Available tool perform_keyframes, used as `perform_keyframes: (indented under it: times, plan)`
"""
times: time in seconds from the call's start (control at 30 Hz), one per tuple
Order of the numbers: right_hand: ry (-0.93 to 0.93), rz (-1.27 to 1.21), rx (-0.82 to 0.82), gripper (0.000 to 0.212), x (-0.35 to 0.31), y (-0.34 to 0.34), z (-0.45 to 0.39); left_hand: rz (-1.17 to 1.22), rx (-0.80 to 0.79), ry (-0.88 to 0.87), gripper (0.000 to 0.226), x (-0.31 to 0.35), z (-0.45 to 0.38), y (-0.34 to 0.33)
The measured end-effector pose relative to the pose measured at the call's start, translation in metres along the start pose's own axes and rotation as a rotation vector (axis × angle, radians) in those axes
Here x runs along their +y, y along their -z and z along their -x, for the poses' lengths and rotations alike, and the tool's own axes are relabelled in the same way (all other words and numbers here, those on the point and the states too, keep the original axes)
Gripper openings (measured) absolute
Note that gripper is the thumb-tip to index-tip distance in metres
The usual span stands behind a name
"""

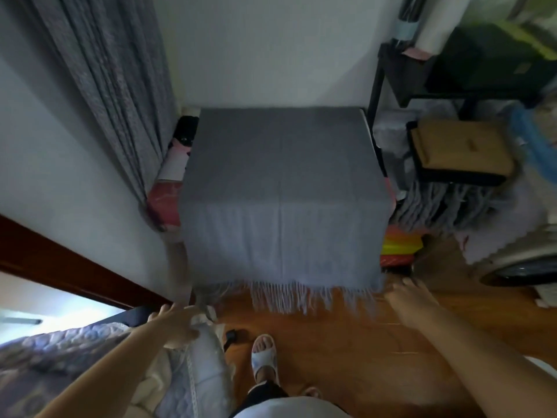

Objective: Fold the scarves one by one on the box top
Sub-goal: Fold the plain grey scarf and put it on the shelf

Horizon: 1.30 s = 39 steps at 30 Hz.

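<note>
gray scarf (280,188) lies on the box top, fringe hanging toward the person | right hand (407,300) nearer the fringe corner, fingers loosely curled, holding nothing | left hand (177,324) rests on bedding, grip unclear

— what's on the box?

— one grey scarf (280,164), spread flat and smooth over the whole box top (208,116), so the box itself barely shows.

— does it hang over?

— yes. its near part drapes down the front face, ending in a fringe (301,297) of pale tassels just above the wooden floor. a faint crease runs down its middle, from the far edge to the fringe.
</note>
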State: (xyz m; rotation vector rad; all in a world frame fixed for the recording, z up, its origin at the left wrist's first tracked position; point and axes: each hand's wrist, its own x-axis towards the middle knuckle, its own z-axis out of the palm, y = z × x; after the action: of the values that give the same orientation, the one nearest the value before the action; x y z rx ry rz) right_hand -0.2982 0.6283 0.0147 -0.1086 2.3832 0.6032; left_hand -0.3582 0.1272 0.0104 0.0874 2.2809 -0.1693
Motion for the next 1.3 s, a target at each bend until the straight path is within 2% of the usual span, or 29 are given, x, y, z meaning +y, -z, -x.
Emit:
perform_keyframes:
  times: [0.13, 0.3, 0.4, 0.47, 0.57, 0.63, 0.7, 0.77, 0.8, 0.9, 1.03, 1.1, 1.2, 1.3]
  plan:
    - [-0.082, 0.021, 0.042, 0.038, 0.028, 0.032, -0.012, -0.014, 0.051, -0.016, 0.054, 0.000, -0.014, 0.030]
    - [-0.131, -0.024, 0.072, 0.032, 0.047, 0.081, -0.040, 0.117, 0.196, -0.016, 0.045, 0.000, -0.042, 0.088]
    - [-0.140, -0.079, 0.146, 0.035, 0.054, 0.122, -0.075, 0.285, 0.273, -0.116, 0.029, 0.012, -0.067, 0.131]
    - [-0.145, -0.116, 0.156, 0.033, 0.057, 0.154, -0.104, 0.425, 0.270, -0.150, 0.028, 0.015, -0.091, 0.159]
    - [-0.173, -0.182, 0.166, 0.032, 0.068, 0.203, -0.151, 0.470, 0.342, -0.219, 0.022, 0.017, -0.141, 0.209]
    - [-0.197, -0.264, 0.178, 0.033, 0.083, 0.232, -0.178, 0.551, 0.334, -0.273, 0.013, 0.018, -0.169, 0.243]
    - [-0.217, -0.374, 0.172, 0.024, 0.095, 0.253, -0.200, 0.655, 0.311, -0.288, 0.011, 0.019, -0.193, 0.276]
    - [-0.213, -0.441, 0.175, 0.009, 0.103, 0.270, -0.221, 0.739, 0.313, -0.246, 0.008, 0.017, -0.220, 0.306]
    - [-0.212, -0.467, 0.160, 0.009, 0.106, 0.276, -0.233, 0.768, 0.331, -0.206, 0.011, 0.014, -0.237, 0.317]
    - [-0.193, -0.533, 0.132, 0.027, 0.108, 0.287, -0.275, 0.831, 0.385, -0.079, 0.019, 0.007, -0.281, 0.343]
    - [-0.100, -0.604, 0.139, 0.046, 0.098, 0.303, -0.341, 0.824, 0.515, 0.187, 0.049, -0.004, -0.332, 0.363]
    - [-0.058, -0.604, 0.198, 0.056, 0.088, 0.308, -0.373, 0.791, 0.516, 0.311, 0.061, -0.006, -0.349, 0.366]
    - [-0.032, -0.605, 0.280, 0.076, 0.082, 0.301, -0.410, 0.676, 0.526, 0.398, 0.074, -0.003, -0.363, 0.368]
    - [-0.090, -0.517, 0.327, 0.079, 0.096, 0.264, -0.432, 0.698, 0.517, 0.435, 0.078, -0.008, -0.376, 0.372]
